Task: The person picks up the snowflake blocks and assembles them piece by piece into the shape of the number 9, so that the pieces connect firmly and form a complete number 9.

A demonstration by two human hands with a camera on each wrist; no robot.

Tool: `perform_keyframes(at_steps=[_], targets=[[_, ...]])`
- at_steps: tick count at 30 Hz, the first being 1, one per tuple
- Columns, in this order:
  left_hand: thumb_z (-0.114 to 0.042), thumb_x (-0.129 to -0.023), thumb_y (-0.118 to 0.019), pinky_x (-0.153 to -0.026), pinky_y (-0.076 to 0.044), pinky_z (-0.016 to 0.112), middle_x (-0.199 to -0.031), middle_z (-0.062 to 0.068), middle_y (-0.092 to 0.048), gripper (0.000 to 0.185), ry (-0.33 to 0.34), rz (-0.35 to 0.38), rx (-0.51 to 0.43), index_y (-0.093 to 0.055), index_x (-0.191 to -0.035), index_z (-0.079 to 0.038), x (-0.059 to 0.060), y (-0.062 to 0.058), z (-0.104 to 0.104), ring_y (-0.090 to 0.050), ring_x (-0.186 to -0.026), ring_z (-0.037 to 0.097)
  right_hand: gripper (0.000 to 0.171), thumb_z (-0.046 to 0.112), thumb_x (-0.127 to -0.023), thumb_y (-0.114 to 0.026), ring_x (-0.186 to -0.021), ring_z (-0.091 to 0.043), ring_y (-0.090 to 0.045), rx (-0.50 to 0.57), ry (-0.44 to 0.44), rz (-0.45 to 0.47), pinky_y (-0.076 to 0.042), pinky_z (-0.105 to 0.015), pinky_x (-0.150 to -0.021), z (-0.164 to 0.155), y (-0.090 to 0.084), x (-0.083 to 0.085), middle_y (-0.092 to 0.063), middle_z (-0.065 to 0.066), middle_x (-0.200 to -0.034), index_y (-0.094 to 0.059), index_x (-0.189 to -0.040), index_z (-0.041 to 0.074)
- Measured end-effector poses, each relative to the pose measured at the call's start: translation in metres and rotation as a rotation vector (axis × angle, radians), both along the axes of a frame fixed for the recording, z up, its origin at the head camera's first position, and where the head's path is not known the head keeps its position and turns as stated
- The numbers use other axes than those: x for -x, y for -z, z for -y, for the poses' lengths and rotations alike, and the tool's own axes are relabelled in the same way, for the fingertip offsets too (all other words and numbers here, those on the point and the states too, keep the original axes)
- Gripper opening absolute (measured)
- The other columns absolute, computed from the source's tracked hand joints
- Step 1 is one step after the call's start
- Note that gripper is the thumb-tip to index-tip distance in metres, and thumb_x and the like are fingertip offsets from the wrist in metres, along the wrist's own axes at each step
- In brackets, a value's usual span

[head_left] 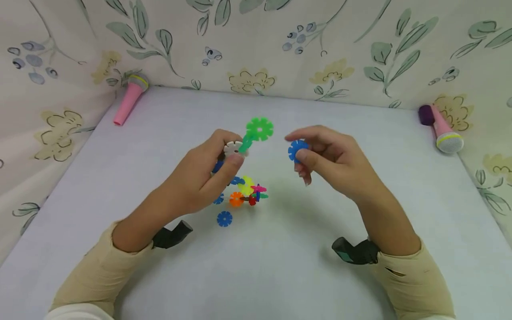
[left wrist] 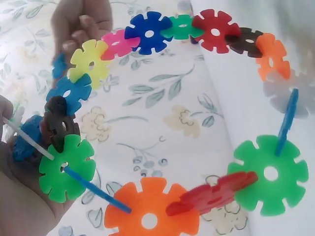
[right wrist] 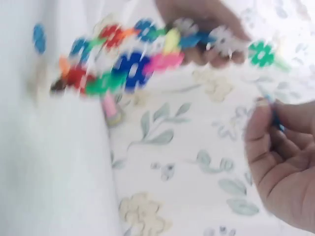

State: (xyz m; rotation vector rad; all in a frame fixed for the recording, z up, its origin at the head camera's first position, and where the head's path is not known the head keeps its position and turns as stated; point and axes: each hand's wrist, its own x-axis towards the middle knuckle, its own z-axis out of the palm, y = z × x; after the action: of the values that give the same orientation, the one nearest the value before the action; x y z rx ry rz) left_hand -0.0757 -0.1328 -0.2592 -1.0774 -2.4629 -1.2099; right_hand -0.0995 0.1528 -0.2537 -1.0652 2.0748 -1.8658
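My left hand (head_left: 202, 173) pinches a white notched plastic disc (head_left: 231, 148) between thumb and fingers. It belongs to a chain of interlocked colored discs, whose far end is a bright green disc (head_left: 262, 129) that points toward the right hand. Below the left hand the rest of the chain hangs as a loop, with an orange disc (left wrist: 149, 220) and a yellow disc (left wrist: 90, 64) in the left wrist view. Across a small gap, my right hand (head_left: 334, 160) holds a single blue disc (head_left: 296, 150) by thumb and fingers, apart from the chain.
One loose blue disc (head_left: 224, 218) lies on the white table (head_left: 256, 275). A pink toy microphone (head_left: 130, 101) lies at the back left corner, another pink microphone (head_left: 443, 126) at the right edge. Flower-patterned cloth (head_left: 256, 49) rises behind the table.
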Motion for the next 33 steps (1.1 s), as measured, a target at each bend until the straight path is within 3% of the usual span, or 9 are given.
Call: perform_keyframes(at_steps=[4, 7, 11, 17, 26, 33], targets=[[-0.025, -0.105, -0.041, -0.052, -0.041, 0.026, -0.078, -0.003, -0.05, 0.05, 0.006, -0.141, 0.056, -0.028, -0.15, -0.008, -0.002, 0.001, -0.003, -0.042, -0.057, 0.005, 0.026, -0.009, -0.098, -0.051, -0.063, -0.025, -0.057, 0.249, -0.013, 0.146, -0.053, -0.032, -0.052, 0.006, -0.011, -0.014, -0.061, -0.015, -0.076, -0.052, -0.124, -0.003], [-0.02, -0.103, -0.042, -0.049, -0.035, 0.025, -0.069, -0.007, -0.045, 0.054, 0.01, -0.217, 0.071, -0.03, -0.154, -0.009, -0.003, 0.002, -0.006, -0.037, -0.056, 0.004, 0.019, -0.006, -0.1, -0.049, -0.062, -0.021, -0.057, 0.343, -0.039, 0.198, -0.052, -0.029, -0.05, 0.011, -0.012, -0.019, -0.063, -0.011, -0.075, -0.056, -0.117, -0.002], [-0.016, -0.1, -0.043, -0.049, -0.028, 0.026, -0.061, -0.01, -0.036, 0.053, 0.024, -0.281, 0.093, -0.039, -0.152, -0.006, -0.004, 0.001, -0.008, -0.033, -0.055, 0.006, 0.019, -0.003, -0.101, -0.048, -0.061, -0.017, -0.057, 0.381, -0.081, 0.241, -0.049, -0.026, -0.047, 0.013, -0.013, -0.022, -0.064, -0.007, -0.074, -0.063, -0.113, -0.003], [-0.018, -0.104, -0.039, -0.054, -0.031, 0.027, -0.07, -0.004, -0.041, 0.049, 0.104, -0.355, 0.097, -0.041, -0.152, -0.005, -0.003, 0.002, -0.01, -0.035, -0.058, 0.008, 0.021, 0.0, -0.102, -0.05, -0.057, -0.014, -0.055, 0.346, -0.111, 0.286, -0.046, -0.024, -0.043, 0.011, -0.013, -0.024, -0.061, -0.005, -0.073, -0.069, -0.11, 0.002], [-0.02, -0.107, -0.036, -0.055, -0.028, 0.025, -0.071, -0.005, -0.039, 0.053, 0.176, -0.344, 0.152, -0.03, -0.158, -0.013, -0.006, 0.004, -0.01, -0.031, -0.059, 0.008, 0.019, 0.001, -0.103, -0.051, -0.051, -0.018, -0.048, 0.317, -0.241, 0.325, -0.043, -0.022, -0.04, 0.007, -0.007, -0.017, -0.058, -0.005, -0.068, -0.069, -0.108, 0.0], [-0.018, -0.106, -0.04, -0.057, -0.031, 0.025, -0.069, -0.007, -0.039, 0.057, 0.213, -0.293, 0.189, -0.023, -0.161, -0.016, -0.009, 0.004, -0.011, -0.032, -0.06, 0.006, 0.018, 0.002, -0.103, -0.052, -0.05, -0.016, -0.048, 0.314, -0.316, 0.396, -0.042, -0.02, -0.041, 0.005, -0.002, -0.015, -0.058, -0.005, -0.069, -0.069, -0.11, 0.0]])
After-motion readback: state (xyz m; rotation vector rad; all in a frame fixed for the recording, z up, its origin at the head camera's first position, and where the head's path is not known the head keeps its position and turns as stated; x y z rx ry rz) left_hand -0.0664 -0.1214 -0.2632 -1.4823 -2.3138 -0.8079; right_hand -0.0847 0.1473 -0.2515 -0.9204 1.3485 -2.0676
